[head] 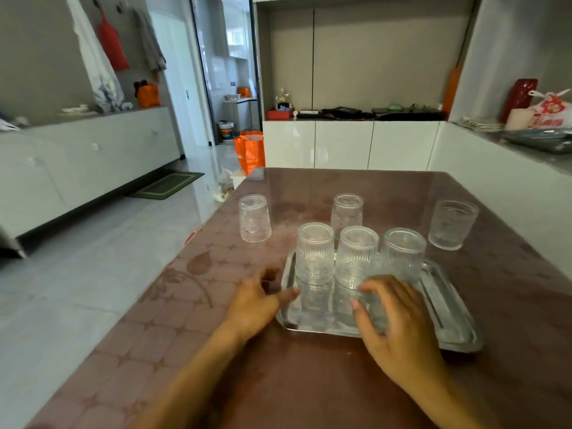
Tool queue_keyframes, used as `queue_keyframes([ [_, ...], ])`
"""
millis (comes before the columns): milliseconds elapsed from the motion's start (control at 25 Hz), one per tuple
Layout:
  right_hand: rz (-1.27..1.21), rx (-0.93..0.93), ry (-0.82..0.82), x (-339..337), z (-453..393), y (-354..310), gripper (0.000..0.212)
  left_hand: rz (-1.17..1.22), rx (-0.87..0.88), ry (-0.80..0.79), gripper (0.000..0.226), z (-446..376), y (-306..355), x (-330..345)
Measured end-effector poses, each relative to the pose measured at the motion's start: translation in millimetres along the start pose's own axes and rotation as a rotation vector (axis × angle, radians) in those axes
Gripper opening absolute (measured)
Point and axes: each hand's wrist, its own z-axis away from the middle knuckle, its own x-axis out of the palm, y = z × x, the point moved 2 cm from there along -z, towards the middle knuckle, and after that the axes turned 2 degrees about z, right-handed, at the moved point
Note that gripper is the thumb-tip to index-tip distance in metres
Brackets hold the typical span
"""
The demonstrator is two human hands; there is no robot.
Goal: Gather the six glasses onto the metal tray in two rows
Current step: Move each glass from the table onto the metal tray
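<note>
A metal tray point(445, 308) lies on the brown table. Three clear ribbed glasses stand upside down in a row along its far side: left glass point(315, 253), middle glass point(356, 257), right glass point(402, 253). Off the tray stand three more: one upside down at the far left point(254, 218), one upside down behind the row point(346, 212), one upright at the far right point(452, 224). My left hand point(257, 301) rests at the tray's left edge, fingers apart. My right hand point(393, 317) hovers open over the tray's near half, just in front of the middle and right glasses.
The table point(278, 382) has a floor drop along its left edge. An orange bag point(250, 151) stands on the floor beyond the far corner. White cabinets run behind and along the right, where a counter point(526, 150) holds bags and clutter.
</note>
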Motion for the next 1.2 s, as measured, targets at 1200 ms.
queue_keyframes([
  [1200, -0.063, 0.135, -0.11, 15.6, 6.6, 2.1, 0.017, -0.008, 0.218, -0.012, 0.069, 15.7, 33.4, -10.2],
])
